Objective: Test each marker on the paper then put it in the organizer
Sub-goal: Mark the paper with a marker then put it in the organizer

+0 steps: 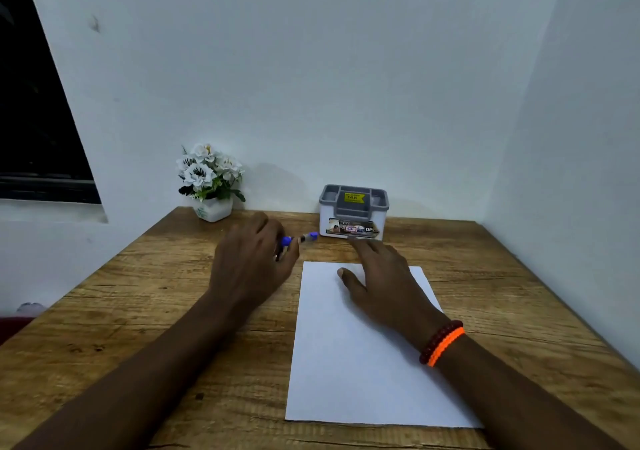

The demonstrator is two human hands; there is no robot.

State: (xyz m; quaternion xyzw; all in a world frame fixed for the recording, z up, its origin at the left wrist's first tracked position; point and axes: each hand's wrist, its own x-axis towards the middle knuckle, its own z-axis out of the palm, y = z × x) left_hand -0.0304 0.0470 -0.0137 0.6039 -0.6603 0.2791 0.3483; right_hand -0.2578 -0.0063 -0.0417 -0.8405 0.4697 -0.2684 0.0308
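A blank white sheet of paper lies on the wooden desk in front of me. Behind it, against the wall, stands a grey and white organizer with several compartments and a yellow price sticker. My left hand is left of the paper's top edge, its fingers closed around a blue marker whose capped end points right toward the organizer. My right hand rests flat on the upper part of the paper, fingers spread, holding nothing. Other markers may lie under my left hand; I cannot tell.
A small white pot of white artificial flowers stands at the desk's back left by the wall. The wooden desk is boxed in by white walls behind and on the right. A dark window is at the far left.
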